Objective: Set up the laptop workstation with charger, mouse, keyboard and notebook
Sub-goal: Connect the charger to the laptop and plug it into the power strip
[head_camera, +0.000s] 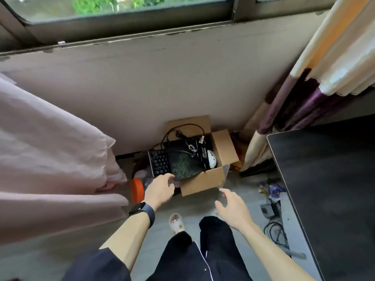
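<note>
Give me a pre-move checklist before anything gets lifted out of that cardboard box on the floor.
1. Left hand at the near edge of the open brown cardboard box, fingers spread: ok.
2. Right hand free, open and empty, short of the box: ok.
3. Black keyboard reachable, standing along the box's left side: ok.
4. White mouse visible at the box's right side: ok.
5. Black cables looped over the contents, may snag a lift: not ok.
6. Dark tabletop at right ready to receive items: ok where visible.
</note>
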Demonstrator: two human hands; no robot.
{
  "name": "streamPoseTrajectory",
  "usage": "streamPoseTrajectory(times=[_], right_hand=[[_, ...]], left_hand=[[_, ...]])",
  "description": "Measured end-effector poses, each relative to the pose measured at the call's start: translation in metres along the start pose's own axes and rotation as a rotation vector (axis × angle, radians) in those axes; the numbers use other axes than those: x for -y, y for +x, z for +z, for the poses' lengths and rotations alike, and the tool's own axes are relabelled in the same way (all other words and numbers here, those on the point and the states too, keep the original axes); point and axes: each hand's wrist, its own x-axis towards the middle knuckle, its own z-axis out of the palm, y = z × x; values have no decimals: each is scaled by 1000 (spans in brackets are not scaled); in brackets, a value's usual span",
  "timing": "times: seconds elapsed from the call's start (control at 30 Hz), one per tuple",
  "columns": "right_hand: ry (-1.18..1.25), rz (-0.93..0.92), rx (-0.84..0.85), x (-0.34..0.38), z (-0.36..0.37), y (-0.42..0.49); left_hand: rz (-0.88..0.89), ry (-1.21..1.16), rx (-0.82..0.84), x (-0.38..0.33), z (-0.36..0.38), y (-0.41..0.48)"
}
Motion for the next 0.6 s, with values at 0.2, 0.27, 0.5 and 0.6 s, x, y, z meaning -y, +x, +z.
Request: streamPoseTrajectory(times=[0.2,0.27,0.5,0.6], right_hand=[[-68,-17,150,13,0,96],[-63,-17,205,17,6,137],[-56,-86,356,28,32,266],[-169,-124,465,20,50,303]], left_hand=[[-118,-21,-1,14,-5,46],[-177,0,22,20,0,66],[-215,106,19,22,20,151],[-176,203,-20,17,30,190]])
